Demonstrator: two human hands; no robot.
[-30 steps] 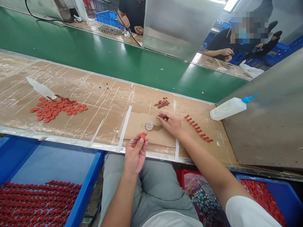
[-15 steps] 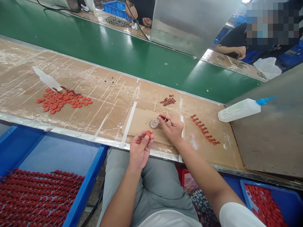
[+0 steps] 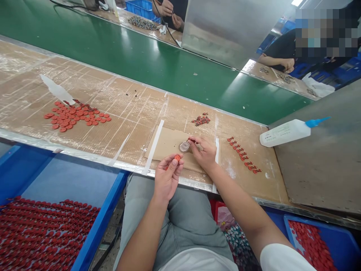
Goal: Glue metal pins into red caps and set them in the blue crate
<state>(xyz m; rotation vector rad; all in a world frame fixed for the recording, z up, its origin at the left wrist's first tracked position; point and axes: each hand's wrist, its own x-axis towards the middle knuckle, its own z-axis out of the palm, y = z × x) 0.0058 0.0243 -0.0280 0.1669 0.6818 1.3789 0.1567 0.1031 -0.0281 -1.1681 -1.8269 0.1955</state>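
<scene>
My left hand (image 3: 166, 175) pinches a small red round disc (image 3: 177, 157) between thumb and fingers, above the front edge of the table. Just beyond it, my right hand (image 3: 204, 152) is closed on a tiny red-and-dark part (image 3: 190, 140), mostly covered by the fingertips. That part is beside a small round clear dish (image 3: 184, 146) on a cardboard sheet (image 3: 165, 145). Behind the hands lies a small heap of red-and-dark parts (image 3: 201, 120). To the right, several red discs with dark parts attached (image 3: 242, 153) form a slanting row.
Loose red discs (image 3: 67, 116) lie at left near a white strip (image 3: 56, 90). A white bottle with blue nozzle (image 3: 284, 133) leans by a metal panel (image 3: 318, 158). Blue trays of red pieces (image 3: 113, 203) sit below the table. Co-workers' hands (image 3: 172, 13) show beyond the green belt (image 3: 135, 64).
My right hand has shifted very slightly, staying by the clear dish. My left hand still holds the disc. A co-worker's hands across the belt have come together.
</scene>
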